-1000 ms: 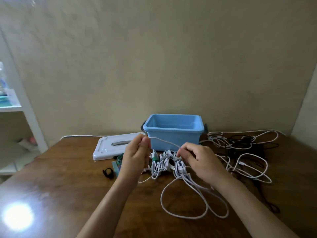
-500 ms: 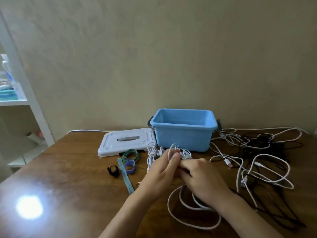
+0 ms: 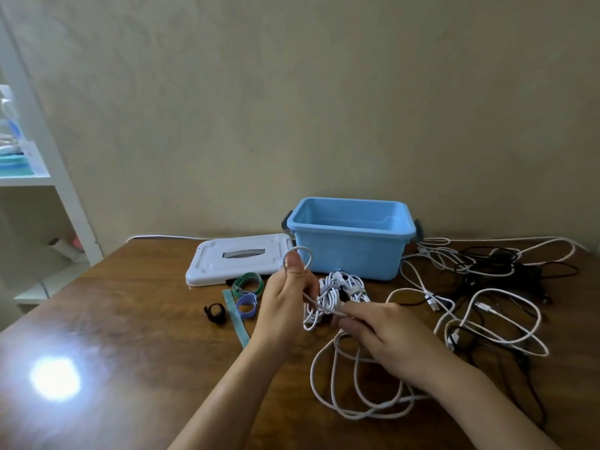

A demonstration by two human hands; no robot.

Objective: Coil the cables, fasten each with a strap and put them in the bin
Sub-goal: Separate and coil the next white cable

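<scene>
A white cable (image 3: 357,397) runs between both hands above the table (image 3: 130,319). The left hand (image 3: 285,300) grips it with curled fingers, a small loop standing up around the thumb tip. The right hand (image 3: 386,336) pinches the same cable just beside the left, and the rest of it lies in loose loops on the table under the right wrist. Just behind the hands lie bundles (image 3: 341,290) of white cable, already coiled. Behind them stands the blue bin (image 3: 350,251), open, with its white lid (image 3: 237,258) flat to its left. In front of the lid lie a green strap (image 3: 248,282), a purple strap (image 3: 245,306), a black strap (image 3: 215,312) and a flat teal strap (image 3: 237,319). To the right, loose white and black cables (image 3: 487,287) lie tangled. A white shelf (image 3: 39,177) stands at far left.
</scene>
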